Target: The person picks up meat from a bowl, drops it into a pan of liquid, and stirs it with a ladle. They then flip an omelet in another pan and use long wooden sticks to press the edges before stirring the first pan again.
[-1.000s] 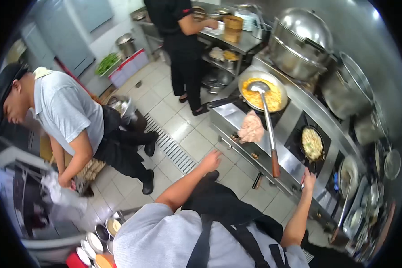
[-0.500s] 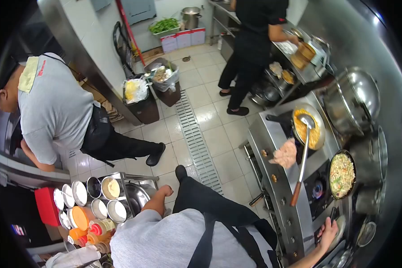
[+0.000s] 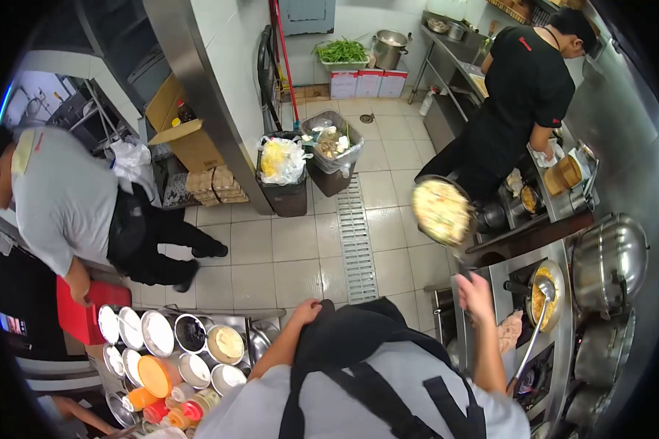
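My right hand [image 3: 476, 296] grips the handle of a black frying pan [image 3: 467, 196], held out over the floor in front of the stove. Pale chopped food with green and orange bits [image 3: 441, 211] fills the pan, slightly blurred. Near my thigh, my left hand [image 3: 307, 311] is curled closed, with nothing visible in it. On the stove to my right sits a second pan [image 3: 559, 293] with orange-yellow food, and a long-handled ladle [image 3: 536, 329] leans in it. A crumpled pinkish cloth [image 3: 510, 333] lies on the stove's front edge.
Seasoning bowls [image 3: 157, 333] and squeeze bottles [image 3: 190, 410] crowd the counter at my left. A co-worker in black [image 3: 527, 80] stands ahead right; another in grey [image 3: 62, 190] bends at the left. Two bins [image 3: 284, 194] stand by the pillar. Large pots [image 3: 609, 256] line the right wall.
My right hand has lifted the frying pan off the rear burner and swung it forward and left over the floor. My view has turned right. The co-worker in grey's arm now reaches the red box.
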Demonstrator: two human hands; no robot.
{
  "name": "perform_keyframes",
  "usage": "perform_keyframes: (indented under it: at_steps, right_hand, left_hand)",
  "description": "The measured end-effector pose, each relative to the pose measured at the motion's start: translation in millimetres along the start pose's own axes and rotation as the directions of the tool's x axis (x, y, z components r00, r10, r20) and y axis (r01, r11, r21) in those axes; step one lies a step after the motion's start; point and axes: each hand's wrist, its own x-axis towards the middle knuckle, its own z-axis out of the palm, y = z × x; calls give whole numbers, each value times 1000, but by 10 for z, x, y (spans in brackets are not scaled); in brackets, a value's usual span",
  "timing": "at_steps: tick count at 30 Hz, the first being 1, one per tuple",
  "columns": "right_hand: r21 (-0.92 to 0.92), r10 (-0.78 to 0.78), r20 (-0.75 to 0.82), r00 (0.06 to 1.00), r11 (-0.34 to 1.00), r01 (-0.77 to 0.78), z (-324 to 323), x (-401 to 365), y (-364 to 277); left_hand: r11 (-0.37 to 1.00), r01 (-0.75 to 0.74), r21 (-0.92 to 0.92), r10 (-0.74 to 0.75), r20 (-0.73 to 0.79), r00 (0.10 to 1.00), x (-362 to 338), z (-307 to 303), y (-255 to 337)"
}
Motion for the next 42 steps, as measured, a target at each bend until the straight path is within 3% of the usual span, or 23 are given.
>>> perform_keyframes:
  at_steps: [3,4,6,7,9,11,12,14,16,18,19,21,22,25,28,29,30,31,34,36,38,42]
  right_hand:
    - [-83,-60,136,989,994,72,686,1371,386]
    - [-37,-7,191,982,999,14,918,1810,480]
    - [-68,48,227,973,997,-33,1406,2465,394]
    - [-64,25,246,969,998,-10,1572,2815,270]
    - [-177,-37,357,933,978,106,1875,3375,65]
    - [-178,-151,354,923,958,225,2050,3835,-347]
    - [-230,-233,349,908,918,324,2107,4012,-599]
    - [-205,-353,386,852,868,453,2154,4302,-1296]
    - [-151,-537,372,757,770,620,2165,4572,-2023]
    - [-188,-757,328,564,533,825,2128,4946,-2754]
    - [-154,-808,284,516,493,857,2118,4889,-3193]
    - [-189,-914,196,356,321,928,2053,4788,-4057]
    - [-265,-956,169,242,192,945,2005,4797,-4438]
    - [-396,-978,133,163,98,913,1971,4788,-5236]
    - [-525,-984,168,64,-35,850,1934,4994,-5299]
    - [-473,-946,222,238,108,874,1876,4805,-5141]
    - [-418,-787,300,540,400,816,1817,4677,-4926]
    - [-294,-679,360,640,568,769,1774,4670,-4634]
    - [-110,-449,466,762,826,553,1662,4493,-3623]
    - [-122,-330,461,824,896,427,1719,4523,-2864]
    - [-108,-228,453,862,946,306,1850,4655,-2174]
    - [-48,-56,495,867,995,91,1992,4665,-1110]
  left_hand:
    - [994,16,-106,-29,-128,991,31,-142,-215]
    - [989,59,-138,-81,-159,984,-13,-193,-237]
    - [975,136,-175,-169,-187,968,-173,-317,-269]
    - [966,168,-199,-221,-285,933,-284,-337,-226]
    - [931,232,-281,-333,-399,854,-400,-308,-272]
    - [888,258,-381,-427,-472,772,-431,-199,-470]
    - [884,257,-391,-436,-488,757,-422,-133,-441]
    - [753,314,-578,-618,-459,638,-411,-94,-306]
    - [718,298,-628,-641,-431,636,-356,-8,-46]
    - [656,282,-700,-670,-368,645,-98,66,48]
    - [699,158,-698,-581,-425,694,-19,116,123]
    - [657,212,-723,-638,-384,668,380,525,-326]
    - [677,111,-728,-538,-386,750,472,532,-287]
    - [634,146,-759,-571,-332,751,675,563,-160]
    - [618,139,-774,-574,-323,752,738,578,-113]
    - [613,136,-778,-576,-321,752,714,590,-103]
    - [609,134,-782,-578,-321,750,659,606,-108]
    - [604,132,-786,-579,-320,750,607,639,-91]
    - [610,125,-783,-575,-328,750,395,687,-45]
    - [753,134,-645,-459,-367,809,176,665,-95]
    - [627,167,-761,-571,-303,763,62,750,-104]
    - [561,247,-790,-667,-254,701,-337,814,-69]
